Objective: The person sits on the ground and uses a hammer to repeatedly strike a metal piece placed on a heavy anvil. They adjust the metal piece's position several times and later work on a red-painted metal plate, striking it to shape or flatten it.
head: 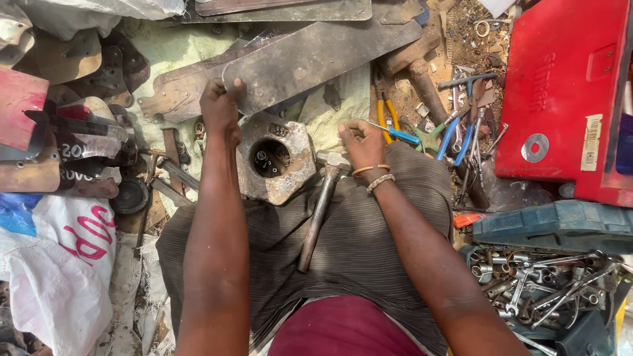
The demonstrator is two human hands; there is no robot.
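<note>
While our left hand (221,109) grips the metal plate (316,56), our right hand (361,142) is closed — on what, we cannot tell — beside the hammer (320,211); positioning, we judge.

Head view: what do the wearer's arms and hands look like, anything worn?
Both forearms are bare, with no sleeves and no gloves. The left hand shows no jewellery or markings. The right hand has two thin bangles at the wrist: one plain yellow-gold bangle and, just behind it, one pale beaded bangle. No watch or rings can be made out.
</note>
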